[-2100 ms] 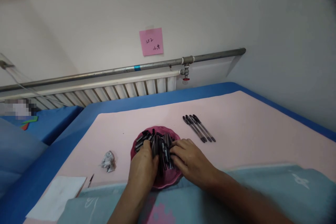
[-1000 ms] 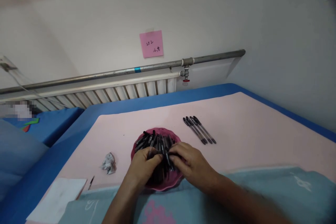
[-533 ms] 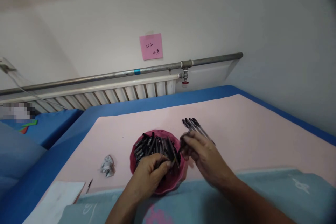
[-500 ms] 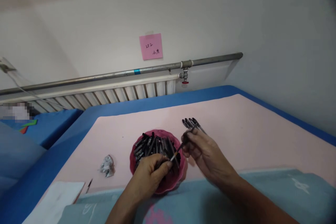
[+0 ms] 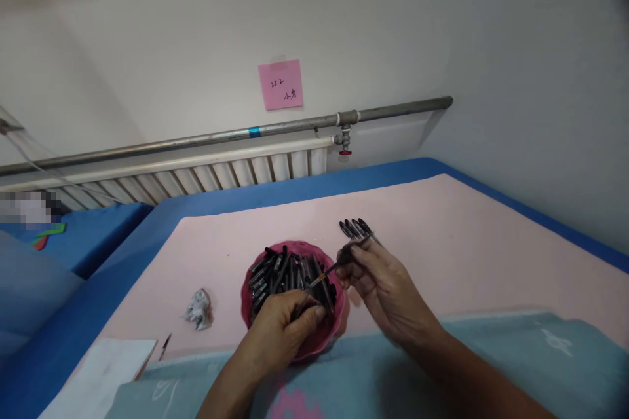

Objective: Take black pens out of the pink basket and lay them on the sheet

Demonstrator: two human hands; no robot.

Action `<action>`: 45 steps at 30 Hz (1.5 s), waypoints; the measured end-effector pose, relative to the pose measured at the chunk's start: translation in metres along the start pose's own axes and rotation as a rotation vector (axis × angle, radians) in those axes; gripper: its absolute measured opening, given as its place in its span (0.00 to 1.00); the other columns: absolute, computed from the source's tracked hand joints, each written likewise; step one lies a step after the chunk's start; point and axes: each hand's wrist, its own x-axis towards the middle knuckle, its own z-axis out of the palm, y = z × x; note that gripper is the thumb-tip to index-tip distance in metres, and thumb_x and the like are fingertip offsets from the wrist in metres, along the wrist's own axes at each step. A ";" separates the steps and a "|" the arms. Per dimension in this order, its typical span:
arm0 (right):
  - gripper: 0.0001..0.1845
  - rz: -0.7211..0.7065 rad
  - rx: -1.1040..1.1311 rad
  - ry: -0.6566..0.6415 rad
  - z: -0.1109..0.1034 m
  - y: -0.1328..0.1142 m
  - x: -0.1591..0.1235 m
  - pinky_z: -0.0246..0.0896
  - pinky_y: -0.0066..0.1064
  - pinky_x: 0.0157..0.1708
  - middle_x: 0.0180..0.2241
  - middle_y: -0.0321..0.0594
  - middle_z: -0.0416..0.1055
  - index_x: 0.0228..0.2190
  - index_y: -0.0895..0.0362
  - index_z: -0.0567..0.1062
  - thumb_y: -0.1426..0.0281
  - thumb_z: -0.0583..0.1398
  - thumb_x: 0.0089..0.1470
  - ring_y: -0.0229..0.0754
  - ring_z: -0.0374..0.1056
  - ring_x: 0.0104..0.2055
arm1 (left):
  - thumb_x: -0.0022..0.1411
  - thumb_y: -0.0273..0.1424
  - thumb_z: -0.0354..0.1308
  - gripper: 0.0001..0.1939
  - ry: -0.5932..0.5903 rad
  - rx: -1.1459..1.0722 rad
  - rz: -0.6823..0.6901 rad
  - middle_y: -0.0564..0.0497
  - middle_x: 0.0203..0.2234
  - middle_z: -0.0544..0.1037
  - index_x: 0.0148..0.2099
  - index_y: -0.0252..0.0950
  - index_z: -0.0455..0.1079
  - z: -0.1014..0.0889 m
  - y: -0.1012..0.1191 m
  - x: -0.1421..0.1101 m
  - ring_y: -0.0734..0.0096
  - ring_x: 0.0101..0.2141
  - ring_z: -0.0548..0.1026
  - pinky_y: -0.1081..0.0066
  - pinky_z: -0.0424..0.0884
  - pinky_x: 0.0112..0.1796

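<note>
A dark pink dish [image 5: 293,351] on the pink sheet holds several black pen caps and barrels. My left hand [image 5: 282,334] rests over the near side of the dish, fingers pinched on a small dark pen part. My right hand [image 5: 381,281], just right of the dish, pinches a thin pen [image 5: 339,262] that slants from upper right down toward my left hand. Beyond the right hand, the capped ends of a few black pens [image 5: 352,228] show on the sheet, the rest hidden by the hand.
A crumpled wrapper [image 5: 197,308] lies left of the dish. White paper [image 5: 93,383] and a small pen tip [image 5: 164,347] sit at the lower left. A teal blanket [image 5: 491,366] covers the near edge. A radiator and pipe [image 5: 246,134] run along the wall.
Both hands left the pile in the dish. The right hand lifted out a pen and moved right; the left closed on a small part. The two are now held close together.
</note>
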 end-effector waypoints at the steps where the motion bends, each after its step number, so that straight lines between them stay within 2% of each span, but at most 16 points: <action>1: 0.11 -0.001 -0.005 -0.001 0.000 0.000 0.000 0.60 0.28 0.25 0.24 0.34 0.68 0.27 0.58 0.68 0.64 0.61 0.45 0.35 0.66 0.23 | 0.58 0.37 0.47 0.14 -0.009 0.002 -0.002 0.56 0.20 0.61 0.27 0.33 0.65 0.000 0.000 0.000 0.76 0.24 0.58 0.74 0.54 0.26; 7: 0.08 -0.044 -0.074 -0.062 -0.003 -0.002 -0.001 0.61 0.29 0.28 0.25 0.35 0.68 0.28 0.57 0.68 0.65 0.59 0.47 0.35 0.65 0.24 | 0.58 0.38 0.47 0.15 -0.071 -0.021 -0.035 0.57 0.18 0.57 0.23 0.35 0.59 0.001 -0.003 0.000 0.78 0.22 0.55 0.74 0.51 0.23; 11: 0.07 -0.104 -0.201 -0.135 -0.009 -0.003 0.001 0.61 0.30 0.28 0.24 0.35 0.67 0.28 0.57 0.68 0.65 0.56 0.50 0.36 0.65 0.25 | 0.58 0.38 0.46 0.16 -0.092 0.051 -0.034 0.58 0.18 0.57 0.22 0.35 0.57 0.000 -0.004 0.000 0.78 0.22 0.54 0.74 0.49 0.23; 15: 0.06 -0.101 -0.352 -0.172 -0.009 0.000 -0.002 0.60 0.29 0.27 0.22 0.32 0.66 0.27 0.56 0.69 0.67 0.55 0.51 0.36 0.63 0.24 | 0.58 0.37 0.46 0.15 -0.119 0.074 -0.032 0.58 0.18 0.56 0.23 0.35 0.57 -0.001 -0.005 0.000 0.78 0.22 0.53 0.74 0.49 0.23; 17: 0.05 -0.071 -0.472 -0.252 -0.005 0.001 -0.005 0.59 0.29 0.28 0.22 0.32 0.66 0.26 0.56 0.70 0.69 0.55 0.50 0.36 0.63 0.26 | 0.58 0.37 0.47 0.15 -0.126 0.031 -0.050 0.58 0.18 0.56 0.24 0.34 0.58 0.000 -0.005 0.000 0.78 0.22 0.53 0.75 0.50 0.23; 20: 0.06 -0.072 -0.661 -0.423 -0.001 0.002 -0.008 0.60 0.31 0.36 0.29 0.36 0.70 0.29 0.56 0.73 0.70 0.56 0.50 0.39 0.65 0.34 | 0.57 0.37 0.49 0.12 -0.100 -0.076 -0.045 0.56 0.21 0.61 0.28 0.33 0.63 -0.001 -0.001 -0.001 0.78 0.24 0.57 0.76 0.54 0.25; 22: 0.08 -0.153 -0.763 -0.386 -0.004 0.000 -0.004 0.60 0.33 0.39 0.34 0.39 0.70 0.32 0.55 0.72 0.69 0.54 0.52 0.41 0.65 0.38 | 0.56 0.38 0.51 0.11 -0.026 -0.160 -0.029 0.55 0.25 0.65 0.32 0.34 0.65 -0.003 0.001 -0.002 0.77 0.27 0.61 0.76 0.57 0.28; 24: 0.09 -0.286 -0.895 -0.241 -0.011 -0.002 0.002 0.60 0.35 0.39 0.34 0.40 0.69 0.33 0.56 0.72 0.69 0.53 0.53 0.42 0.65 0.39 | 0.56 0.40 0.50 0.12 0.057 -0.277 -0.086 0.56 0.23 0.64 0.34 0.35 0.63 -0.006 0.003 -0.002 0.79 0.24 0.61 0.77 0.57 0.24; 26: 0.08 -0.411 -1.085 -0.171 -0.019 -0.002 0.008 0.59 0.36 0.39 0.34 0.42 0.69 0.29 0.56 0.72 0.72 0.53 0.51 0.43 0.64 0.39 | 0.56 0.43 0.49 0.14 0.108 -0.431 -0.207 0.60 0.18 0.58 0.35 0.37 0.61 -0.008 0.003 -0.002 0.82 0.17 0.55 0.78 0.50 0.17; 28: 0.08 -0.465 -1.271 -0.201 -0.024 0.000 0.011 0.57 0.38 0.41 0.37 0.44 0.68 0.26 0.57 0.72 0.75 0.53 0.49 0.45 0.62 0.42 | 0.57 0.44 0.47 0.14 0.146 -0.593 -0.307 0.61 0.16 0.53 0.34 0.38 0.58 -0.010 0.002 -0.001 0.83 0.14 0.49 0.78 0.43 0.15; 32: 0.10 -0.417 -1.544 -0.306 -0.023 0.008 0.007 0.54 0.41 0.44 0.45 0.48 0.65 0.30 0.58 0.74 0.77 0.53 0.48 0.50 0.59 0.46 | 0.56 0.42 0.47 0.13 0.189 -0.810 -0.389 0.61 0.14 0.52 0.28 0.39 0.53 -0.011 -0.002 0.003 0.83 0.13 0.49 0.79 0.41 0.14; 37: 0.13 -0.245 -1.732 -0.420 -0.011 0.014 0.005 0.54 0.38 0.41 0.42 0.49 0.64 0.34 0.59 0.72 0.77 0.51 0.47 0.48 0.61 0.41 | 0.54 0.37 0.48 0.09 0.204 -0.888 -0.381 0.60 0.14 0.56 0.29 0.37 0.58 -0.009 -0.004 0.004 0.83 0.13 0.51 0.80 0.44 0.14; 40: 0.13 -0.185 -1.787 -0.429 -0.007 0.014 0.007 0.54 0.36 0.37 0.38 0.49 0.65 0.33 0.60 0.71 0.78 0.51 0.46 0.46 0.61 0.36 | 0.53 0.35 0.51 0.07 0.195 -0.949 -0.317 0.59 0.16 0.59 0.31 0.36 0.61 -0.008 -0.004 0.004 0.83 0.14 0.53 0.80 0.47 0.14; 45: 0.12 -0.179 -1.727 -0.429 -0.009 0.017 0.010 0.56 0.33 0.37 0.35 0.47 0.65 0.31 0.60 0.70 0.79 0.51 0.44 0.44 0.62 0.36 | 0.52 0.32 0.56 0.06 0.325 -0.955 -0.204 0.56 0.20 0.68 0.33 0.35 0.65 -0.010 -0.001 0.002 0.80 0.19 0.65 0.80 0.61 0.19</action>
